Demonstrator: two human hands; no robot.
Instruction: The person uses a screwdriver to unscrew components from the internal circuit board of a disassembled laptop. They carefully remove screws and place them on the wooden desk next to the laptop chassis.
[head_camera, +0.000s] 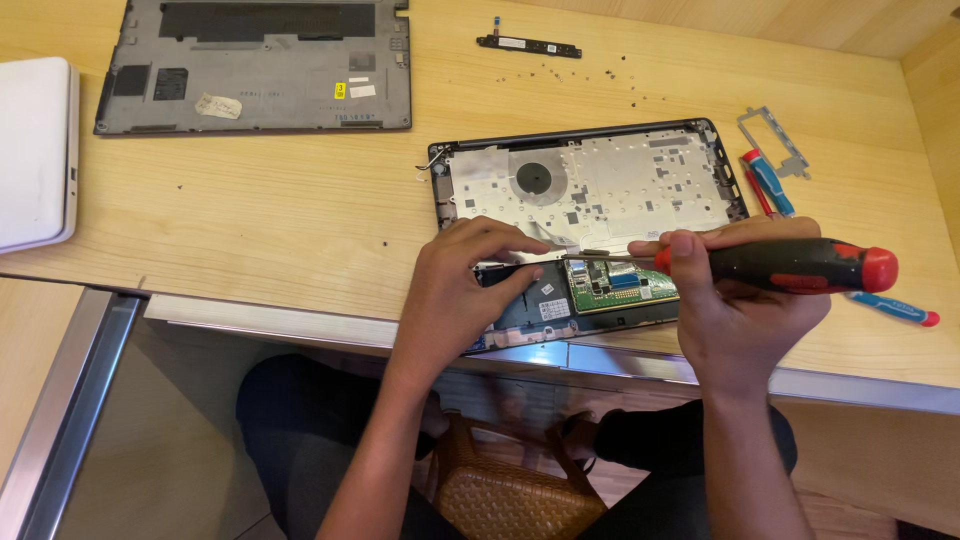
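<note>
Our right hand (745, 310) curls tight around a screwdriver (790, 265); our left hand (465, 285) presses spread fingers (515, 240) onto the opened laptop (590, 190), lying beyond our fingertips on the wooden desk (300, 210).

- right hand (745, 315) grips a black-and-red screwdriver (800, 265), shaft lying level, tip at the opened laptop chassis (590, 185)
- left hand (460, 290) presses fingers down on the chassis, just beside that tip
- removed bottom cover (255, 65) lies well apart on the tabletop (280, 210)
- blue-and-red screwdrivers (770, 185) rest right of the chassis
</note>
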